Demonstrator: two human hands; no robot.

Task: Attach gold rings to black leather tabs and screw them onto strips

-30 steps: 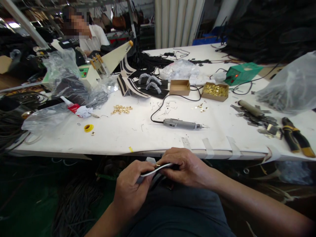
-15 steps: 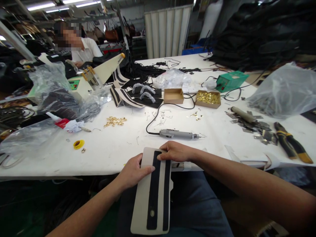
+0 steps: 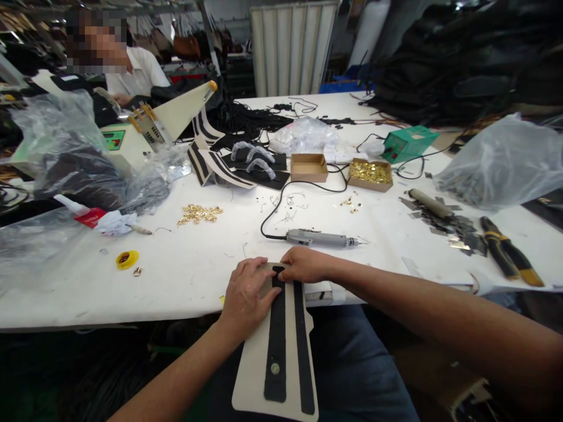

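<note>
A cream panel (image 3: 254, 375) with two black stripes lies across my lap, its far end at the table's front edge. A small round metal piece (image 3: 275, 368) shows near the lower end of the left stripe. My left hand (image 3: 248, 293) grips the panel's upper left side, thumb on the black stripe. My right hand (image 3: 301, 265) pinches the panel's far end, its fingertips on the top of the same stripe. Just beyond my hands, a grey electric screwdriver (image 3: 320, 238) lies on the white table (image 3: 176, 293).
Gold fittings (image 3: 199, 214), a yellow tape roll (image 3: 127, 259), an open carton (image 3: 309, 168), a carton of gold pieces (image 3: 370, 174), a green box (image 3: 409, 144) and pliers (image 3: 510, 252) are on the table. A person (image 3: 147, 73) sits at the far left.
My left hand has moved up the panel toward its far end, the fingers now over the top left corner. The panel's near end has shifted slightly right. The camera view has turned a little.
</note>
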